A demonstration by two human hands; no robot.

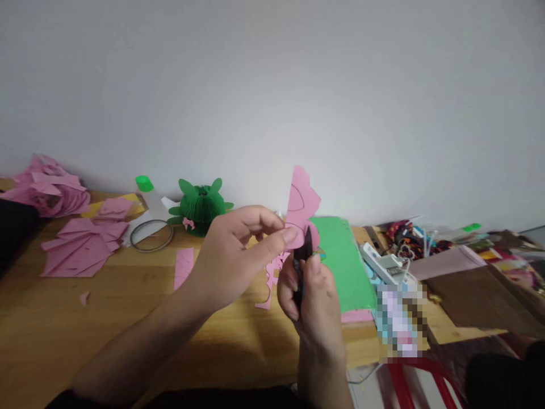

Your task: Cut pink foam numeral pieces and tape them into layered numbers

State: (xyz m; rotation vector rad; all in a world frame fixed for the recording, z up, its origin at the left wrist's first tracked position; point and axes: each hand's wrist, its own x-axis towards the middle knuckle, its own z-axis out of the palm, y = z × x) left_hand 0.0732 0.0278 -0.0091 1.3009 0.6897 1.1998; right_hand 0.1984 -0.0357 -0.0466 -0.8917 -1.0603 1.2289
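Note:
Between the thumb and fingers of my left hand [242, 255] is a piece of pink paper [300, 196], held upright, with a scalloped edge and dark drawn lines. My right hand [313, 289] is closed around dark scissors [304, 250], whose blades point up at the lower part of the paper. Whether the blades are parted is hard to make out. Below the hands, pink paper scraps [269, 284] lie on the wooden table [140, 324]. Behind my left hand stands a green paper figure [200, 205] with honeycomb folds and a small pink bow.
Green paper sheets [340, 261] lie right of my hands. Further right are a white power strip [385, 264] and a brown sheet [460, 295]. On the left are folded pink paper [85, 241], a roll of tape [151, 236] and a green-capped bottle [145, 187]. A grey wall [255, 102] rises behind.

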